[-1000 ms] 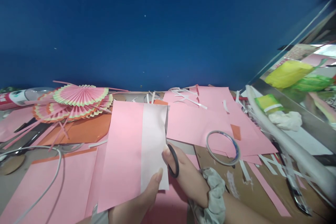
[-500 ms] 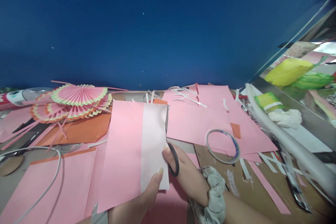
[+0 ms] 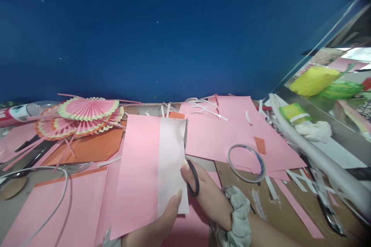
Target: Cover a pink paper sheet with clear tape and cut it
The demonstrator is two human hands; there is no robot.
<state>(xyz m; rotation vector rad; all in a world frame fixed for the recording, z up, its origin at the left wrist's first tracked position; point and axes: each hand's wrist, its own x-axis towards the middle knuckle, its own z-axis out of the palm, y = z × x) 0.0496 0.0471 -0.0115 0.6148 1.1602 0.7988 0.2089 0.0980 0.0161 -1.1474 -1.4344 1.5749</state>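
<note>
A pink sheet of paper (image 3: pixel 139 173) with a white band (image 3: pixel 171 162) along its right side stands upright in front of me. My left hand (image 3: pixel 162 220) grips it at the lower edge, thumb on the white band, the other fingers hidden behind. My right hand (image 3: pixel 205 189) is closed around scissors (image 3: pixel 194 179); one black handle loop shows around the thumb, and the blades are hidden behind the paper. Its thumb tip lies at the right edge of the white band. A grey-green scrunchie (image 3: pixel 237 214) is on my right wrist.
Folded paper fans (image 3: pixel 89 110) lie at the back left near a bottle (image 3: pixel 23 114). Pink sheets (image 3: pixel 220 135), a roll of tape (image 3: pixel 262 166), paper strips and a utility knife (image 3: pixel 330 212) spread to the right. A white cable (image 3: pixel 65 185) loops at the left. A blue panel (image 3: pixel 174 34) rises behind.
The whole view has shifted slightly, so the paper and both hands appear a little lower and further right. Both grips are the same.
</note>
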